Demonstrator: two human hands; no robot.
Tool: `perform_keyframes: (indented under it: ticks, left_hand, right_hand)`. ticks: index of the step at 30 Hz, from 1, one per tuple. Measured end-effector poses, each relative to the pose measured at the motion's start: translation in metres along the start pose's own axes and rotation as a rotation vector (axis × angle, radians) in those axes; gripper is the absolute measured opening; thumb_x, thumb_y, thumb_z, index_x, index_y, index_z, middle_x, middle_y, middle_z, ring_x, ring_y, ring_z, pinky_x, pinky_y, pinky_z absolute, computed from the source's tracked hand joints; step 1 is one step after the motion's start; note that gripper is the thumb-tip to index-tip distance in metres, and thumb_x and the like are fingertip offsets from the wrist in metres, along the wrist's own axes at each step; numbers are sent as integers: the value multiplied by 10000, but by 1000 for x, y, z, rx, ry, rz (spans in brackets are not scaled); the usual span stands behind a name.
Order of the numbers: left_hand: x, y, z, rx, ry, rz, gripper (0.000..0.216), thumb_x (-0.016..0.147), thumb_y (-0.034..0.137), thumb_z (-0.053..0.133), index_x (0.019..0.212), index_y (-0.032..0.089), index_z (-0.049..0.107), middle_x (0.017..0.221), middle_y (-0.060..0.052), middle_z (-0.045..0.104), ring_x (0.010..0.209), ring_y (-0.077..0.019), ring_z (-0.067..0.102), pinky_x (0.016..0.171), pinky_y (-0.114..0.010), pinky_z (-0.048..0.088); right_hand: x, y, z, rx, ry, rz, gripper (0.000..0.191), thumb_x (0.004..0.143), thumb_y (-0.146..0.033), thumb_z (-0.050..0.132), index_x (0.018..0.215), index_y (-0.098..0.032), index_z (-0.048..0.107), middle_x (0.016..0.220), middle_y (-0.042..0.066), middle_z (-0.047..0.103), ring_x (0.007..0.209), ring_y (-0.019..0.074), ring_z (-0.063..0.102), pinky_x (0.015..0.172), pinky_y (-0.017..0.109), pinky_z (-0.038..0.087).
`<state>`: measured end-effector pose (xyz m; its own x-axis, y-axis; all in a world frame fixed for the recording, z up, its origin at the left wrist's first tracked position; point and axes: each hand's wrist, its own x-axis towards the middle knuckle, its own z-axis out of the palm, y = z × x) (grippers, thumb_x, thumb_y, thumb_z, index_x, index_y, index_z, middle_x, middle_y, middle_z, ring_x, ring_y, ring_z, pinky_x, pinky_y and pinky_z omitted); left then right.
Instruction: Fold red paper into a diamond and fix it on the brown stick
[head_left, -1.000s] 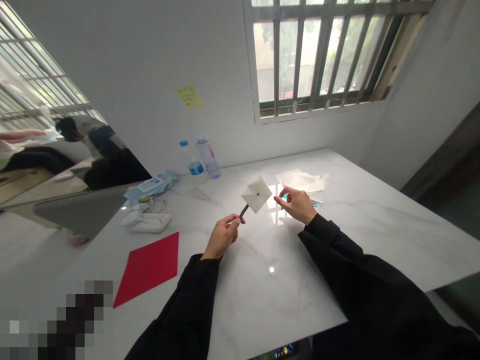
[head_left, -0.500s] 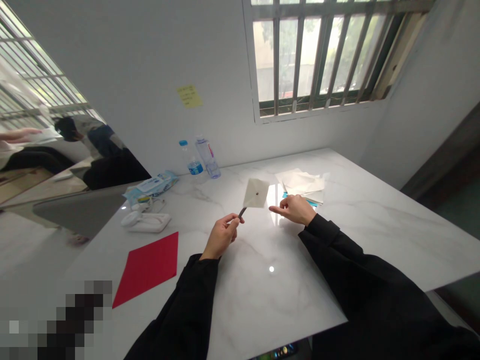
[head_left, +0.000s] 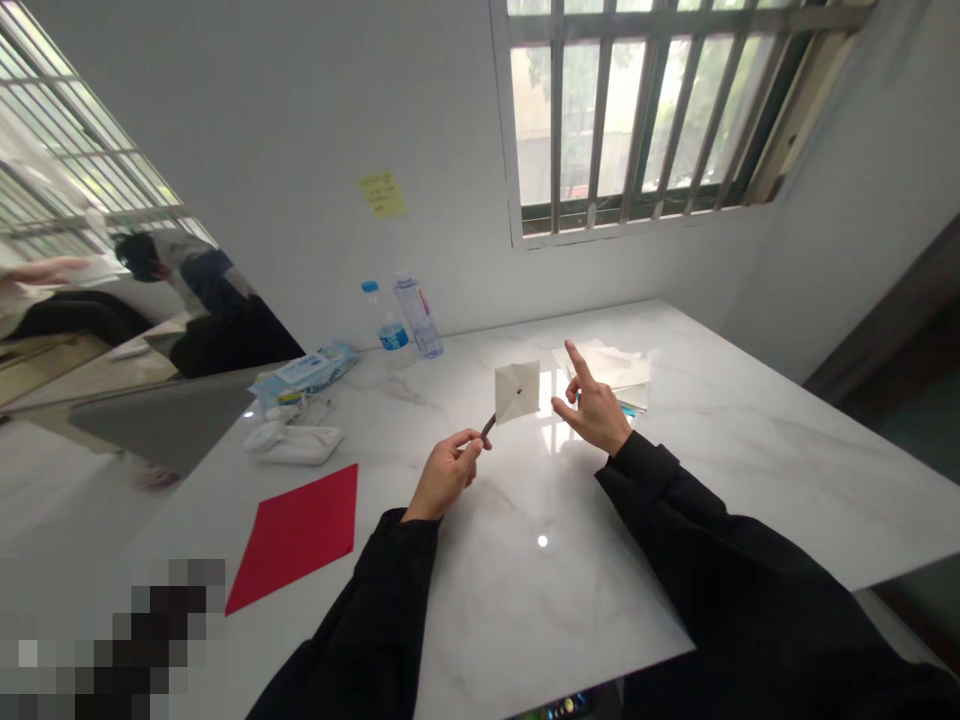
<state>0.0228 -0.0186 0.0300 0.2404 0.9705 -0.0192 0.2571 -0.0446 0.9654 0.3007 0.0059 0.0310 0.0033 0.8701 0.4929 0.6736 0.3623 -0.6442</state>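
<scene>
My left hand [head_left: 448, 474] is closed round the dark stick of a small paper pinwheel [head_left: 513, 399]. Its head is a cream square with diagonal creases and a dark spot at the centre, held up above the table. To the right of it, without touching it, is my right hand [head_left: 596, 410]. Index finger and thumb are stretched apart there, the other fingers are curled, and I see nothing in them. Behind the right hand lies a pile of cream paper sheets [head_left: 626, 370], with a bit of blue [head_left: 628, 410] showing underneath.
A red paper sheet [head_left: 300, 535] lies on the marble table [head_left: 510, 620] at left. Beyond it are a white device [head_left: 296, 443], a blue wipes pack [head_left: 311, 370] and two bottles [head_left: 420, 318]. A phone [head_left: 566, 705] is at the near edge. Another person [head_left: 202, 290] sits far left.
My right hand's index finger has swung up from pointing left, and its thumb has spread. The pinwheel's head has turned slightly and shifted a little to the right.
</scene>
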Motion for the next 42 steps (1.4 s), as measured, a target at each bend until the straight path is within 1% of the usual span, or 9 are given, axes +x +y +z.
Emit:
perform_keyframes:
  ticks: [10, 13, 16, 18, 20, 25, 36, 39, 42]
  left_hand:
    - [-6, 8, -2, 198, -19, -27, 346, 865, 499, 593, 886, 167, 689, 476, 79, 379, 448, -100, 332, 468, -218, 233]
    - [-6, 9, -3, 213, -10, -23, 348, 861, 498, 594, 878, 167, 699, 475, 77, 383, 447, -105, 345, 471, -220, 240]
    - [-5, 9, -5, 176, 4, -11, 338, 845, 491, 604, 868, 166, 698, 465, 80, 375, 431, -104, 340, 461, -221, 240]
    - [-5, 9, -6, 149, 32, -4, 329, 838, 484, 603, 861, 167, 691, 460, 81, 377, 421, -102, 335, 454, -219, 244]
    - [-4, 9, -7, 131, 55, -1, 320, 835, 478, 600, 859, 170, 683, 459, 83, 378, 416, -101, 334, 451, -216, 251]
    - [-4, 8, -6, 114, 47, -7, 310, 841, 474, 600, 862, 173, 670, 457, 91, 353, 413, -96, 317, 445, -210, 236]
    - [-5, 8, -3, 151, 45, -7, 323, 846, 482, 603, 864, 171, 687, 468, 78, 380, 426, -100, 338, 449, -214, 246]
    - [-6, 10, -3, 168, 45, -1, 319, 840, 475, 607, 859, 169, 696, 468, 73, 390, 426, -103, 355, 450, -215, 254]
    - [-6, 11, -4, 152, 37, 0, 320, 845, 476, 599, 863, 170, 690, 464, 78, 381, 419, -101, 347, 447, -214, 248]
  right_hand:
    - [0, -3, -3, -152, 75, -90, 920, 880, -199, 574, 1699, -289, 165, 873, -9, 607, 655, 147, 493, 645, 266, 432]
    - [1, -5, -6, -235, 25, -72, 764, 900, -214, 562, 1639, -268, 376, 925, 31, 670, 693, 157, 532, 635, 267, 412]
    - [1, -3, -6, -384, -156, 88, 314, 945, -389, 608, 1104, -215, 815, 790, 74, 691, 689, 186, 570, 597, 286, 350]
    - [1, 0, -7, -445, -210, 189, 439, 948, -537, 614, 745, -196, 798, 680, 89, 667, 663, 201, 580, 582, 301, 311]
    - [1, 2, -7, -444, -173, 214, 494, 946, -578, 610, 660, -201, 751, 666, 83, 676, 661, 203, 594, 587, 304, 303]
    - [0, 1, -7, -304, -87, 119, 226, 936, -410, 645, 1002, -237, 776, 695, 5, 687, 658, 172, 605, 634, 278, 350]
    - [-1, -5, -5, -168, 6, -31, 780, 921, -277, 587, 1649, -230, 312, 778, -25, 640, 646, 156, 561, 686, 278, 452]
    - [-2, -7, -7, -213, -26, -24, 737, 906, -367, 642, 1596, -221, 429, 857, 18, 683, 679, 164, 569, 667, 283, 445]
    - [-2, -6, -7, -374, -204, 101, 417, 861, -567, 711, 1057, -210, 801, 728, 54, 681, 686, 197, 601, 621, 293, 391]
